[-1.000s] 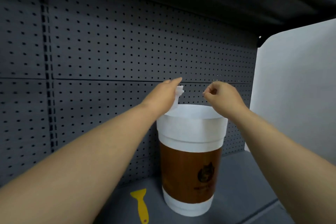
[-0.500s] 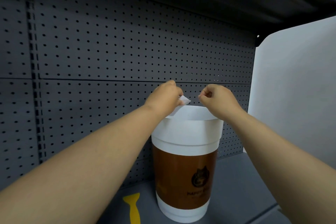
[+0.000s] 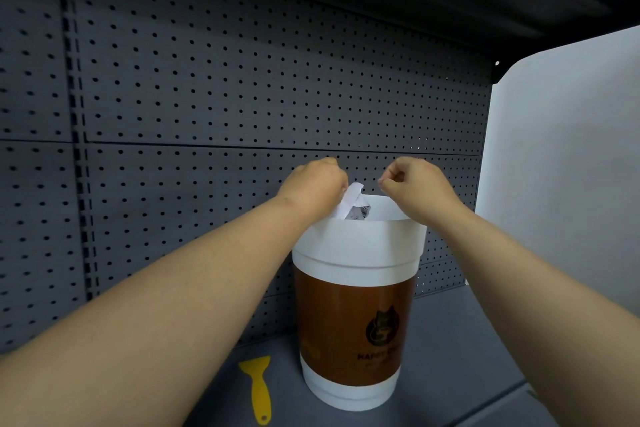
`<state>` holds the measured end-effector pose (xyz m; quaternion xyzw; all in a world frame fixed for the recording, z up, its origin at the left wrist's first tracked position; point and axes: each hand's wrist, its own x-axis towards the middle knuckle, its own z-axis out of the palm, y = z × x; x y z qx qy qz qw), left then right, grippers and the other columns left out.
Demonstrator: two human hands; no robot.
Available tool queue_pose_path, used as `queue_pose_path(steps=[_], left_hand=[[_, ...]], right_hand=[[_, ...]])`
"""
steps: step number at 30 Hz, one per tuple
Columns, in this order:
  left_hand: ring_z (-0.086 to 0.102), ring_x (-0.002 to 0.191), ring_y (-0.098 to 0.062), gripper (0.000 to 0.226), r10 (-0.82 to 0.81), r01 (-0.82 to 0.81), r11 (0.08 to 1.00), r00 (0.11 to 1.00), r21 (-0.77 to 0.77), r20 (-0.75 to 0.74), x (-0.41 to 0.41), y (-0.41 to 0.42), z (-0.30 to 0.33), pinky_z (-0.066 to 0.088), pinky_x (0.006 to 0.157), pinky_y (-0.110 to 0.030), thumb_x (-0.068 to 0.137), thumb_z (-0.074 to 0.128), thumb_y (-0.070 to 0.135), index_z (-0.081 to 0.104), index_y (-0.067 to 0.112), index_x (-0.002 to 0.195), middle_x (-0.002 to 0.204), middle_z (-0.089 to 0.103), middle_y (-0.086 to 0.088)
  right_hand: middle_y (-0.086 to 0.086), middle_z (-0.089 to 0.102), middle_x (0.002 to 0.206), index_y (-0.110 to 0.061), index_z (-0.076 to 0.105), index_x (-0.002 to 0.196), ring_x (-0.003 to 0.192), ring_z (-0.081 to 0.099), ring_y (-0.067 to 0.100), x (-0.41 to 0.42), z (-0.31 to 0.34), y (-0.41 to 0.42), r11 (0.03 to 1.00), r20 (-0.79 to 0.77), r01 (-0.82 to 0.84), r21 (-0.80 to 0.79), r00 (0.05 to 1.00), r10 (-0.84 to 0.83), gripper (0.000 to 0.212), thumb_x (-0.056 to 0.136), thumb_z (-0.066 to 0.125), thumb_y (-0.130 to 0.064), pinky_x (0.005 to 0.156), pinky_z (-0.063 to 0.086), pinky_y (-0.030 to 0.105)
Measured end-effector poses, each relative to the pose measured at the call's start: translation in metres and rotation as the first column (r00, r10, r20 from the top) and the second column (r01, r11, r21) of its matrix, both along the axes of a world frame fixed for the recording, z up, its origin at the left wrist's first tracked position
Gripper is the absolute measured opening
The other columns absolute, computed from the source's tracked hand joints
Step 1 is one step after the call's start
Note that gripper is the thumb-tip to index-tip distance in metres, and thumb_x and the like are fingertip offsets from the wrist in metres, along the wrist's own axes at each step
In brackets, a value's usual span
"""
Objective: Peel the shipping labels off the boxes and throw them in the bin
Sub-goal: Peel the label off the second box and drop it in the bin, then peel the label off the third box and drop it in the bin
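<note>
Left hand (image 3: 317,185) pinches the peeled label (image 3: 349,203) over the bin (image 3: 360,288); right hand (image 3: 414,185) fisted, grip empty. Next: let go.

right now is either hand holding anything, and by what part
The left hand pinches a white peeled label by its upper end over the bin mouth. The right hand is closed, but nothing shows in it.

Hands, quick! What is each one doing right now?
Left hand: closed, pinching a white peeled label over the bin.
Right hand: fingers curled shut, nothing visible in it.
</note>
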<state>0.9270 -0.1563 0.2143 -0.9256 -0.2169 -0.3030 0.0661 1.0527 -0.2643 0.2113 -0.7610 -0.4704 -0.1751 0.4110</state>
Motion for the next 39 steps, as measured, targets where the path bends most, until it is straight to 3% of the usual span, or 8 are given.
queue_pose_path(steps=[8,18,26,31,33,36,39], left_hand=[[0.055,0.097,-0.025,0.009,-0.063,0.063,0.998,0.998,0.011,0.026,-0.003,0.005,-0.001,0.037,0.079,-0.03,0.088,0.052,0.011,0.059,0.012,0.093,0.106,0.057,-0.005],[0.054,0.092,-0.023,0.017,-0.043,0.041,0.998,0.998,0.04,0.051,-0.017,0.012,-0.002,0.036,0.079,-0.031,0.09,0.047,0.022,0.06,0.013,0.098,0.108,0.057,-0.005],[0.056,0.093,-0.027,0.025,0.117,-0.123,0.99,0.99,0.073,0.077,-0.084,0.044,-0.006,0.038,0.079,-0.035,0.093,0.047,0.031,0.061,0.012,0.099,0.106,0.058,-0.009],[0.057,0.093,-0.027,0.028,0.271,-0.273,0.961,0.962,0.041,0.041,-0.166,0.068,-0.025,0.043,0.082,-0.037,0.094,0.045,0.035,0.06,0.012,0.1,0.107,0.059,-0.009],[0.057,0.093,-0.028,0.027,0.331,-0.331,0.943,0.943,0.026,0.022,-0.203,0.077,-0.036,0.045,0.081,-0.037,0.095,0.044,0.034,0.06,0.012,0.102,0.108,0.059,-0.01],[0.057,0.093,-0.027,0.027,0.411,-0.411,0.911,0.912,-0.02,-0.009,-0.256,0.088,-0.056,0.045,0.078,-0.035,0.095,0.045,0.033,0.06,0.012,0.103,0.109,0.059,-0.01],[0.057,0.091,-0.027,0.027,0.487,-0.489,0.87,0.872,-0.055,-0.054,-0.305,0.097,-0.079,0.046,0.075,-0.035,0.095,0.045,0.032,0.06,0.012,0.104,0.108,0.06,-0.01]], right_hand=[[-0.013,0.057,0.074,-0.017,0.059,0.079,0.064,0.05,0.006,-0.002,-0.002,0.001,1.0,-0.017,0.001,-0.002,1.0,-0.001,0.013,0.086,0.052,-0.024,0.053,0.041,0.024],[-0.013,0.054,0.069,-0.015,0.06,0.08,0.062,0.049,0.006,-0.02,0.002,0.006,0.999,0.008,-0.042,0.021,0.999,0.042,0.012,0.086,0.052,-0.022,0.052,0.041,0.025],[-0.011,0.054,0.07,-0.016,0.058,0.08,0.062,0.05,0.009,-0.076,0.003,0.038,0.983,0.081,-0.183,0.02,0.98,0.181,0.012,0.088,0.052,-0.023,0.055,0.043,0.027],[-0.01,0.052,0.07,-0.013,0.059,0.084,0.065,0.05,0.011,-0.133,-0.012,0.076,0.942,0.105,-0.332,-0.045,0.936,0.335,0.013,0.089,0.053,-0.023,0.057,0.039,0.028],[-0.007,0.054,0.073,-0.013,0.061,0.086,0.069,0.051,0.015,-0.159,-0.022,0.095,0.923,0.09,-0.376,-0.079,0.92,0.382,0.013,0.089,0.052,-0.023,0.059,0.039,0.028],[-0.006,0.054,0.073,-0.012,0.062,0.088,0.061,0.049,0.011,-0.202,-0.041,0.122,0.887,0.047,-0.44,-0.138,0.892,0.45,0.015,0.09,0.052,-0.023,0.051,0.038,0.025],[0.002,0.062,0.084,-0.01,0.062,0.09,0.071,0.056,0.018,-0.245,-0.064,0.148,0.838,-0.001,-0.504,-0.209,0.857,0.515,0.017,0.091,0.05,-0.023,0.059,0.043,0.03]])
